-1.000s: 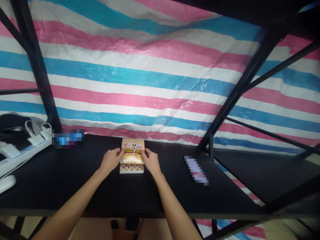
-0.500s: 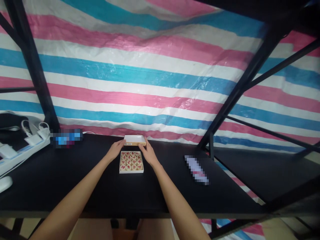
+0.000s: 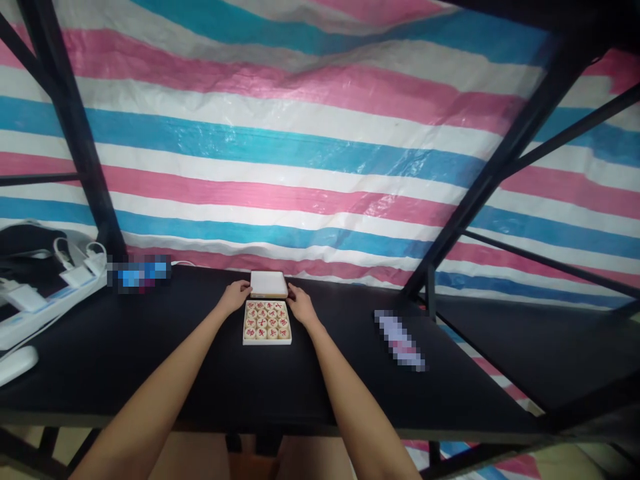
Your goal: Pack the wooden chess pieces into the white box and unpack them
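A white box tray (image 3: 267, 341) lies on the black table (image 3: 150, 360), filled with several round cream chess pieces (image 3: 267, 320) marked in red. Just behind it lies the box lid (image 3: 269, 284), turned over with its pale inside up. My left hand (image 3: 233, 297) grips the lid's left edge and my right hand (image 3: 300, 305) grips its right edge, fingers curled around it.
A white power strip (image 3: 35, 307) with plugged chargers and a white device (image 3: 17, 363) sit at the table's left. Blurred items lie at the back left (image 3: 139, 275) and right (image 3: 400, 340). Black frame posts (image 3: 80, 147) and a striped tarp (image 3: 310, 160) stand behind.
Both hands lifted the printed lid off the box, uncovering the chess pieces, turned it over and set it down behind the tray.
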`<act>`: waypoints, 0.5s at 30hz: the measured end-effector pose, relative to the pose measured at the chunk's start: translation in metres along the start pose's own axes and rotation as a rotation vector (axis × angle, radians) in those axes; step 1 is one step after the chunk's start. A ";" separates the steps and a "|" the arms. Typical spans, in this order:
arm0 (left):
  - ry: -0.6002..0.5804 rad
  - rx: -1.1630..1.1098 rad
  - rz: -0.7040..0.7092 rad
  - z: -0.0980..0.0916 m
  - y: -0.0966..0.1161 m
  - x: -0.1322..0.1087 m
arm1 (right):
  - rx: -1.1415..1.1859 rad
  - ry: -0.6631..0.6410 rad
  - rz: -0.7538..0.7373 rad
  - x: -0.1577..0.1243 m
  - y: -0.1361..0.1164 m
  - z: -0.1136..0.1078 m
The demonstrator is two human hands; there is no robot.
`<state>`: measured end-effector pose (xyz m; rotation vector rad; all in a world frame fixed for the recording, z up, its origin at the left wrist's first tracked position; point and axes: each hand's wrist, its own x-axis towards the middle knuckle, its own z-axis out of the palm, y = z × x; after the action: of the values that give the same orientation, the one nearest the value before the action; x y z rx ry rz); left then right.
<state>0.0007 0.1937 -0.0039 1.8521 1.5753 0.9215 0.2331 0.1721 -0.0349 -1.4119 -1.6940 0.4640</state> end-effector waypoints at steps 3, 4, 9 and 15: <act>0.059 0.054 -0.045 -0.007 0.005 -0.012 | 0.003 0.010 0.021 -0.011 -0.003 -0.008; 0.060 0.062 -0.063 -0.009 0.005 -0.017 | 0.001 0.006 0.021 -0.016 -0.006 -0.011; -0.103 0.007 -0.181 -0.019 0.005 -0.044 | 0.005 -0.063 0.017 -0.039 -0.020 -0.020; -0.268 -0.198 -0.202 -0.017 0.009 -0.058 | 0.000 -0.079 0.064 -0.050 -0.024 -0.017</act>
<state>-0.0119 0.1344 0.0043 1.5730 1.4202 0.6809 0.2314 0.1150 -0.0257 -1.4678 -1.7149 0.5615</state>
